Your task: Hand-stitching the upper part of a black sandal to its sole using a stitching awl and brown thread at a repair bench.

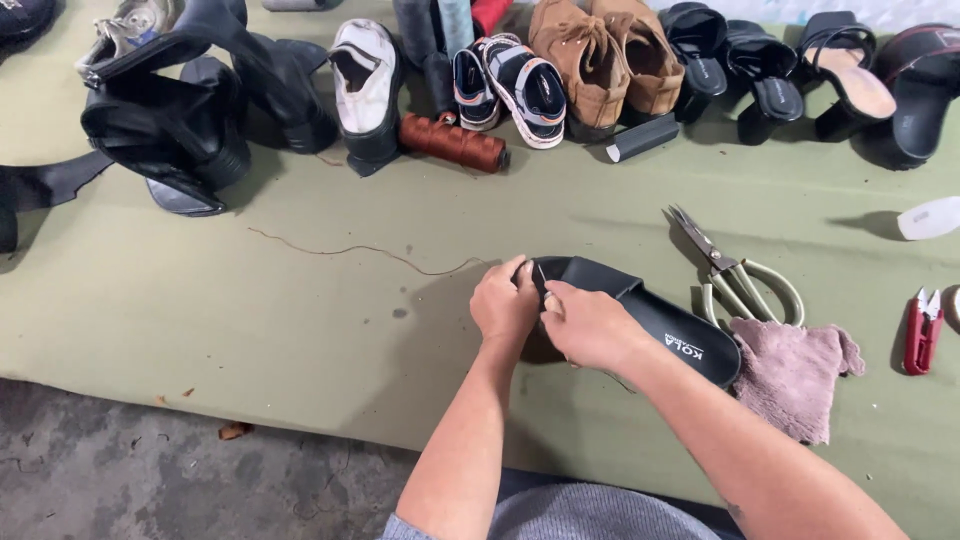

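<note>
Low in the middle of the frame, my left hand (505,305) pinches the toe end of the black slide sandal (650,315), and my right hand (588,325) presses closed on its strap. It looks light and rubbery, bending easily, so the firmer sole edge seems the best grip. Brown thread (350,250) trails left; scissors (735,270) lie right.

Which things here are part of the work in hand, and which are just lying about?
In use: left hand, right hand, black slide sandal, brown thread.

Lying about: scissors, pink cloth, red snips, thread spool, row of shoes.
</note>
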